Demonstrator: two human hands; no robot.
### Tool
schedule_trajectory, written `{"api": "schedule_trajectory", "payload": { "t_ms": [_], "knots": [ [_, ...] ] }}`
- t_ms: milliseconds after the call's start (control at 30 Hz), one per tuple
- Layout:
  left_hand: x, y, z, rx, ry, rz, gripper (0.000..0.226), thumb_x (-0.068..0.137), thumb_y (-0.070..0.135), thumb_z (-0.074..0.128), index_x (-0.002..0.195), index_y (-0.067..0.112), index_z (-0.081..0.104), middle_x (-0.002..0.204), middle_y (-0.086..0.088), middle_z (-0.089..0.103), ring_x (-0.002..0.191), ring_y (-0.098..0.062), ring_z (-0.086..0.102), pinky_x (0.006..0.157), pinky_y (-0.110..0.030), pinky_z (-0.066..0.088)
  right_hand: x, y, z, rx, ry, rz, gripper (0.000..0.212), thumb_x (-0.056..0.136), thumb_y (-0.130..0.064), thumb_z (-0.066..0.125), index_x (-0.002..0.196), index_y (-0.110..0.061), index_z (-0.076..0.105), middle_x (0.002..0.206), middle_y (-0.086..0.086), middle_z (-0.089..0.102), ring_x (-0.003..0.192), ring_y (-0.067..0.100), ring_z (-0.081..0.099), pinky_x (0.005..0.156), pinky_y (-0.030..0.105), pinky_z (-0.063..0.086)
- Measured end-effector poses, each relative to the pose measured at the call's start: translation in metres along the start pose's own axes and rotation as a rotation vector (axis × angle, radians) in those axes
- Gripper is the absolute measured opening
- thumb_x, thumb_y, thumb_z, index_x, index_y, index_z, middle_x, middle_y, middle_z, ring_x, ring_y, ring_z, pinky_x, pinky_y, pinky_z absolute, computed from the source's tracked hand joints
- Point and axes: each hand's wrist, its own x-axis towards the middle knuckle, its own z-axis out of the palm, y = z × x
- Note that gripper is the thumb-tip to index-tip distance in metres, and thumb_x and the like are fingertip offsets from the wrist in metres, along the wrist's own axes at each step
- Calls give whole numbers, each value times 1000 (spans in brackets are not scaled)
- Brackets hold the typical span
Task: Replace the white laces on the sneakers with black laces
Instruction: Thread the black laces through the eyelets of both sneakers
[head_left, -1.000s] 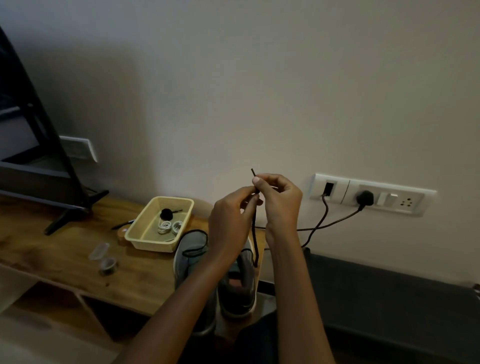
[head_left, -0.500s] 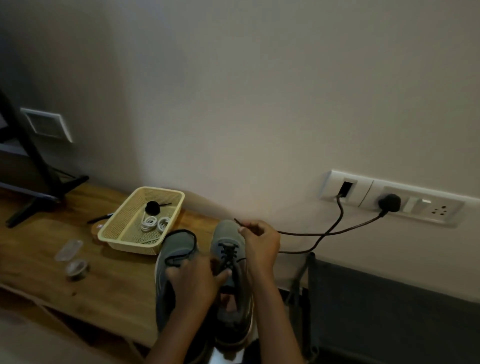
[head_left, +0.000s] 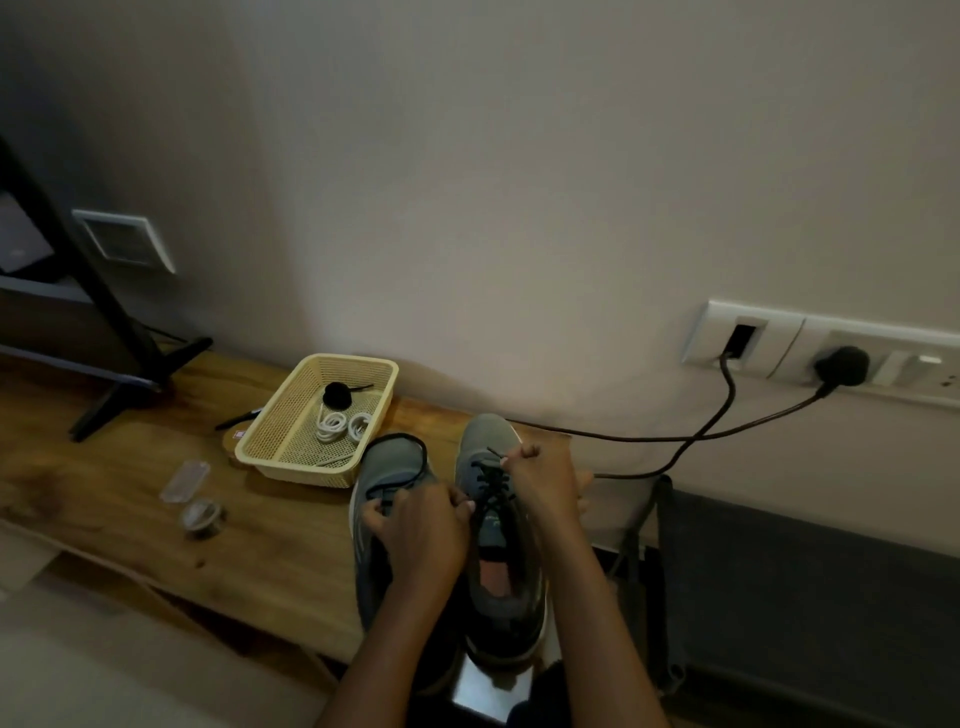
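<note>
I've got open bench (head_left: 104, 467) left of sneakers (head_left: 483, 441); basket (head_left: 296, 470) blocks fwd-left, cables (head_left: 623, 437) crowd rt side, wall (head_left: 467, 208) close behind.

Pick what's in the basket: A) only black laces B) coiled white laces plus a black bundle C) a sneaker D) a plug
B: inside the basket lie coiled white laces with a black bundle just behind them, while both sneakers sit on the table outside it.
</note>
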Motion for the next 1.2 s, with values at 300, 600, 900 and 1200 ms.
{"api": "schedule_trajectory", "payload": {
  "t_ms": [300, 600, 900, 1200],
  "knots": [
    [6, -9, 3, -141, -56, -96, 44, 94, 32, 54, 53, 22, 40, 70, 0, 59, 94, -19, 58, 101, -42, 21, -25, 11, 2, -636, -137, -316, 24, 93, -23, 47, 108, -11, 62, 134, 5, 40, 124, 32, 27, 101, 43, 29],
    [2, -12, 6, -184, -2, -51, 36, 94, 37, 53, 60, 25, 52, 68, 8, 56, 94, -15, 57, 97, -39, 17, -26, 16, 3, -727, -215, -376, 25, 96, -26, 40, 109, -12, 55, 136, 8, 37, 125, 33, 26, 100, 46, 27],
    [6, -19, 12, -229, 26, 1, 19, 92, 36, 57, 91, 23, 71, 93, 4, 70, 102, -17, 60, 105, -42, 24, -26, 24, 7, -667, -205, -408, 23, 95, -24, 41, 107, -14, 59, 133, 4, 38, 124, 30, 25, 101, 44, 25],
    [5, -19, 12, -173, 27, 55, 18, 94, 38, 52, 100, 30, 67, 103, 7, 70, 110, -16, 56, 104, -42, 15, -26, 25, 11, -611, -183, -413, 20, 94, -24, 45, 99, -16, 61, 129, 3, 43, 123, 29, 29, 102, 44, 26]
  ]
}}
